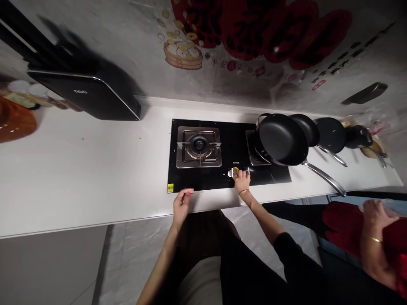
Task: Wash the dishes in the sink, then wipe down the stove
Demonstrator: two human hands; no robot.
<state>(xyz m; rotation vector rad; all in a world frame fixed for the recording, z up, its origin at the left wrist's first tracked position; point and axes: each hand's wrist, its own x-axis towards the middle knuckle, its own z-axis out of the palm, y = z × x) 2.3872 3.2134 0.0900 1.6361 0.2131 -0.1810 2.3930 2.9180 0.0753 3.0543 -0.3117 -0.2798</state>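
My right hand (pixel 241 180) is closed on a yellowish cloth or sponge (pixel 235 171) pressed onto the black glass gas hob (pixel 232 146), near its control knob (pixel 230 173). My left hand (pixel 182 203) rests on the front edge of the white counter (pixel 95 169), fingers curled, nothing visible in it. The left burner (pixel 199 146) is bare. A black frying pan (pixel 281 140) with a long metal handle sits on the right burner.
More black pans (pixel 330 134) stand on the counter to the right. A black range hood (pixel 85 95) hangs at the left. Brown dishes (pixel 15 120) sit at the far left. Another person in red sleeves, hand (pixel 377 216), stands at the right.
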